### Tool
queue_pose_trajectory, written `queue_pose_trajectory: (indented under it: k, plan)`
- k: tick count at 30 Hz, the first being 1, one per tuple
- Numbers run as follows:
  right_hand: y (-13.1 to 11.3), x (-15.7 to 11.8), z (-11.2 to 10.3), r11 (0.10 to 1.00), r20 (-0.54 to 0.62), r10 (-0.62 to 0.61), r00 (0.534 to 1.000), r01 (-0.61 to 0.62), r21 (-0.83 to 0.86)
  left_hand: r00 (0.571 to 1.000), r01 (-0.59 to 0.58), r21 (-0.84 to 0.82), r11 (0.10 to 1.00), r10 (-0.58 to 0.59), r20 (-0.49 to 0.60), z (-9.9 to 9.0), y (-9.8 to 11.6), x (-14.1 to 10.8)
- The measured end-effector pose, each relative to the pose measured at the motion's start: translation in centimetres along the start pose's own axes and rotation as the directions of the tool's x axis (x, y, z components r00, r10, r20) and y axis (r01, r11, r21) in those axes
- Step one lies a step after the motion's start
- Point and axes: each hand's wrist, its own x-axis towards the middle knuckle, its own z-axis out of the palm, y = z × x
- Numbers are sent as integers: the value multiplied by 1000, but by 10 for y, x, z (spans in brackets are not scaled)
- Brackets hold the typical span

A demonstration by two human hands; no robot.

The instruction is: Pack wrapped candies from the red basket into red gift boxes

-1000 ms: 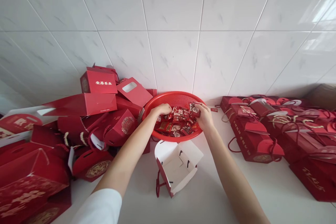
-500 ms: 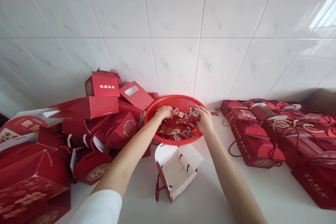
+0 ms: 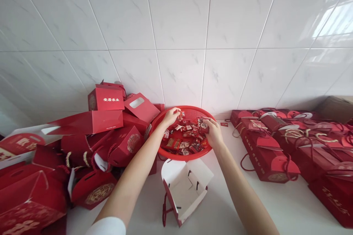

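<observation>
A red plastic basket (image 3: 209,112) with a mesh wall holds several small wrapped candies (image 3: 183,136), red with white and gold print. Above the basket's back left part, my left hand (image 3: 171,116) pinches a small wrapped candy (image 3: 181,114). My right hand (image 3: 214,132) is over the right side of the basket, its thumb and fingers closed on another wrapped candy (image 3: 202,124) with a dark and white pattern. In front of the basket stands an unfolded-top box (image 3: 185,194), white inside and red outside, with a dark red cord handle; its visible inside shows only bare card.
Red boxes (image 3: 107,99) are heaped on the left, some tilted or lying open. Closed red boxes (image 3: 264,150) with cord handles stand in rows on the right. One small red packet (image 3: 224,124) lies on the white tabletop (image 3: 231,205). Behind rises a tiled wall (image 3: 182,77).
My left hand has lifted slightly from among the candies and now shows a candy at its fingertips. My right hand keeps hold of its candy. The view has tilted up a little.
</observation>
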Motion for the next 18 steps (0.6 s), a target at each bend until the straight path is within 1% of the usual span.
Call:
queue_pose_trajectory:
  k: [2,4,6,9,10,12,13,14,15,16,17,18]
  plan:
    - [-1,0,0,1000,4,5,1000,-5,3,999,25,-10,1000,-24,30,1,-1,0]
    - [-1,-1,-1,1000,9,4,1000,-4,11,996,54,17,998,-55,65,2,-3,1]
    - [-1,-1,-1,1000,14,5,1000,-5,17,993,74,125,989,-85,82,2,-4,1]
    - [-1,-1,-1,1000,3,3,1000,-4,20,993,81,344,936,-108,57,-2,-6,-2]
    - [-1,-1,-1,1000,1,2,1000,-2,20,994,78,397,914,-104,42,-3,-5,-4]
    - [0,0,-1,1000,-5,1,1000,-1,21,997,56,452,890,-76,25,-5,-2,-8]
    - [0,1,-1,1000,-6,3,1000,-3,19,997,23,474,880,-56,56,-4,1,-10]
    - [1,1,-1,1000,-9,5,1000,-5,17,991,-23,492,870,-46,128,-3,4,-13]
    - [1,2,-2,1000,-12,7,1000,-7,14,970,-73,507,859,-58,237,0,9,-15]
    - [1,2,-2,1000,-15,9,1000,-8,11,925,-117,528,841,-101,366,4,13,-18]
    - [1,2,-2,1000,-15,9,1000,-9,9,858,-157,561,813,-169,485,8,18,-21]
    - [1,2,-3,1000,-11,9,1000,-9,9,786,-194,605,773,-247,567,13,23,-24]
